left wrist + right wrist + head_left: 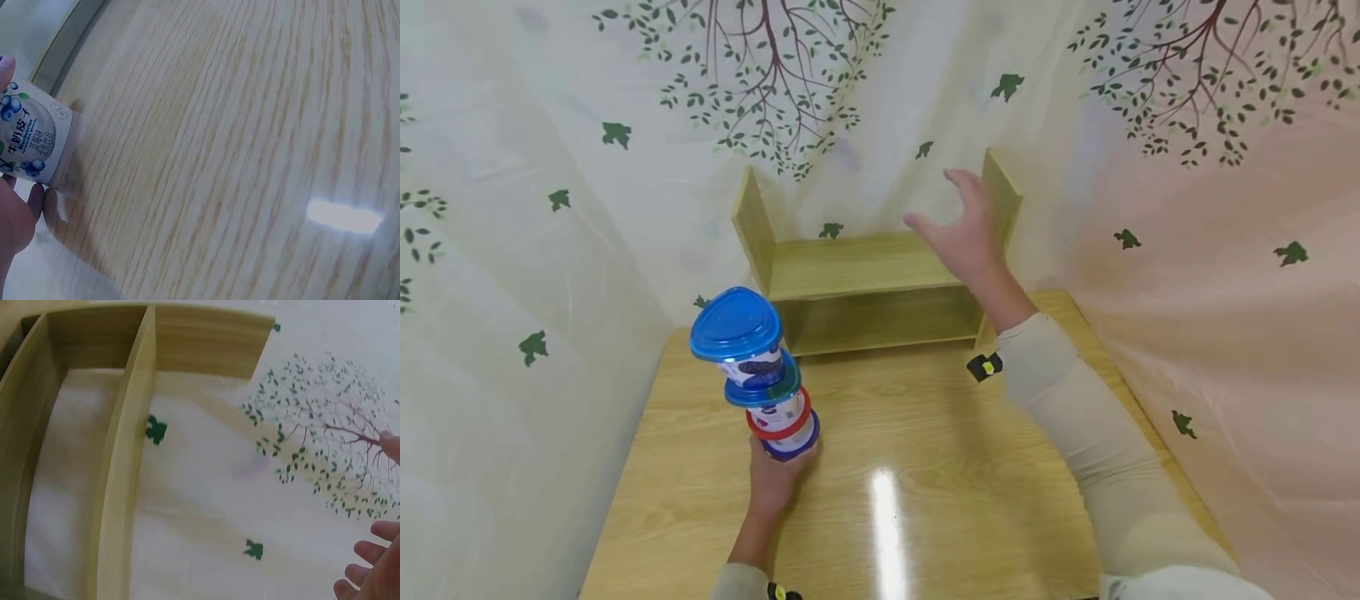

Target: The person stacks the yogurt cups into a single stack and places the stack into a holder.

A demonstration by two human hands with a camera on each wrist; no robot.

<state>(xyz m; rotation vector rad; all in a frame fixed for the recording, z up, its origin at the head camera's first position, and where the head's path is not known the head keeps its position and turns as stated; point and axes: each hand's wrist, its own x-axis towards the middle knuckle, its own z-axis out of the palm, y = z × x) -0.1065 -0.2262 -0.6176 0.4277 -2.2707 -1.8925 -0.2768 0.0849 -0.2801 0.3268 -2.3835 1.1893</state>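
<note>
My left hand (777,482) grips the lowest cup of a tall stack of lidded cups (758,369), left of the table's middle. A large blue lid (735,323) tops the stack; below it show a blue-green lid, a red lid (782,425) and a dark blue one. In the left wrist view, thumb and fingers curl round a white cup (31,131) printed with blueberries. Raised at the right end of a wooden shelf (865,267), my right hand (967,236) holds nothing, thumb and fingers spread apart. Its fingertips (369,552) appear at the right wrist view's edge.
The two-level shelf stands at the back of the wooden table (925,433), with an upright side panel (752,229) at the left and another at the right. Behind it hangs a pale curtain (880,125) printed with leaves and branches, which also closes in both sides.
</note>
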